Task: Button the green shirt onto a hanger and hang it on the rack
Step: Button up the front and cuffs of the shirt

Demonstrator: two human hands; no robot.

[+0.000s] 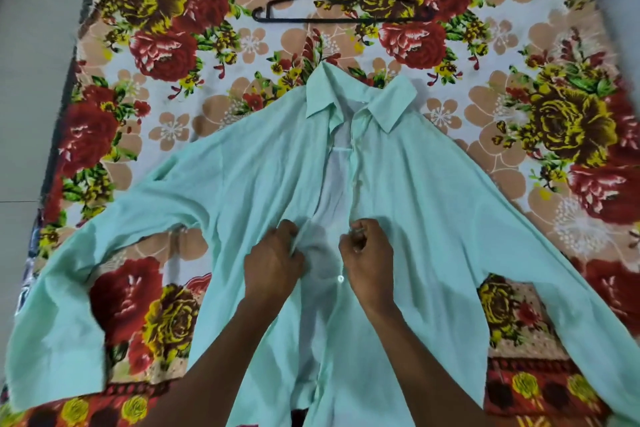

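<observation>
Green shirt [263, 184] is lying face up and open on a floral bedsheet [571, 55], collar pointing away from the person. Left hand [273, 263] is pinching the left front edge and right hand [369, 253] the button edge at mid-chest, a gap showing between them. Beyond the collar, well apart from both hands, a black hanger [341, 7] is lying crosswise, not yet inside the shirt.
</observation>
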